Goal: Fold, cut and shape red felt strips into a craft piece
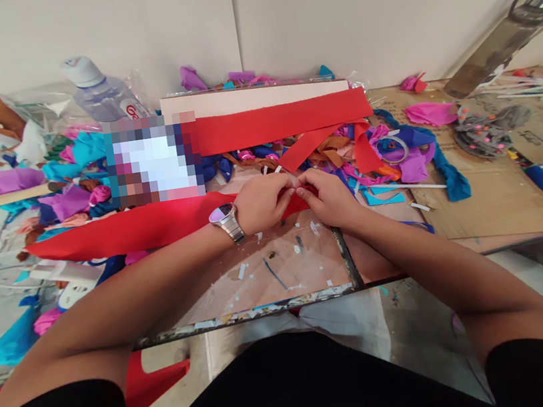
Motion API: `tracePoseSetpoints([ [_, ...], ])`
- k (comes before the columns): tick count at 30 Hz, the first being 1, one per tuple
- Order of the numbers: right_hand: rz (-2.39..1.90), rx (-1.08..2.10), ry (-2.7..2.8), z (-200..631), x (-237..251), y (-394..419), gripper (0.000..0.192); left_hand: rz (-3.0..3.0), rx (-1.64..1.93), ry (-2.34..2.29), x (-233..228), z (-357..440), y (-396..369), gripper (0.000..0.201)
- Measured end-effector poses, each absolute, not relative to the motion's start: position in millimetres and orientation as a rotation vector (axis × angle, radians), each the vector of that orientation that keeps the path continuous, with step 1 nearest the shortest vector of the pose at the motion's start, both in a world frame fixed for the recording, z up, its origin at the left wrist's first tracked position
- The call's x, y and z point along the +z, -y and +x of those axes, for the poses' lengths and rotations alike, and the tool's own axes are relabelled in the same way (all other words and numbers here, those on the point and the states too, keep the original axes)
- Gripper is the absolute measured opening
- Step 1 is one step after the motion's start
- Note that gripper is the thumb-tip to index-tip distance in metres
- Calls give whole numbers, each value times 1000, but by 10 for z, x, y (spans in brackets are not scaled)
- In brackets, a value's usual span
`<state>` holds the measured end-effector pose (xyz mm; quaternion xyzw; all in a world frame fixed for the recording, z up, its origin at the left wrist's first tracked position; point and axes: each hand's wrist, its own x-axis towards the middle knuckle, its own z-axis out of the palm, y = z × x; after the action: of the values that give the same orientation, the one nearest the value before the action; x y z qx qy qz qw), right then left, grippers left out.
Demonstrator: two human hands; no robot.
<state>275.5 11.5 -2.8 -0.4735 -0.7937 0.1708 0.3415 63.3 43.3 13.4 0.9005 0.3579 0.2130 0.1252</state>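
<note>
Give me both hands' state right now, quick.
Left hand: closed, pinching the end of the red fabric strip.
Right hand: closed, pinching the same strip end.

Craft workshop. Evidence: desk (291,275) scarred and paper-flecked, heaps of coloured fabric scraps (71,184), long red strips (280,121), cardboard sheet (493,199), tape roll (394,149).

Bare worktop (272,277) lies open near the front edge; scraps (72,191) crowd the left and back; a bottle (102,92) stands far left; cardboard (493,199) at right looks mostly open.
</note>
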Motion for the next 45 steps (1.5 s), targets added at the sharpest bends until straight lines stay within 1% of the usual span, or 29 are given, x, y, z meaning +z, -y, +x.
tracePoseSetpoints([
  [12, -1212, 437, 2072, 2780, -7, -108, 10, 2555, 606, -1032, 142, 615, -442, 29],
  [22, -1261, 467, 2124, 2765, -9, -101, 12, 2624, 639, -996, 95, 634, -419, 25],
  [34, -1225, 421, 2110, 2785, 12, -122, 5, 2624, 634, -1028, 135, 613, -433, 24],
  [38, -1215, 402, 2117, 2761, 16, -106, 7, 2650, 645, -998, 139, 623, -422, 25],
  [42, -1237, 415, 2143, 2746, 10, -102, 8, 2659, 597, -1004, 175, 622, -406, 24],
  [45, -1235, 436, 2137, 2760, 5, -107, 5, 2661, 549, -1026, 199, 615, -406, 21],
])
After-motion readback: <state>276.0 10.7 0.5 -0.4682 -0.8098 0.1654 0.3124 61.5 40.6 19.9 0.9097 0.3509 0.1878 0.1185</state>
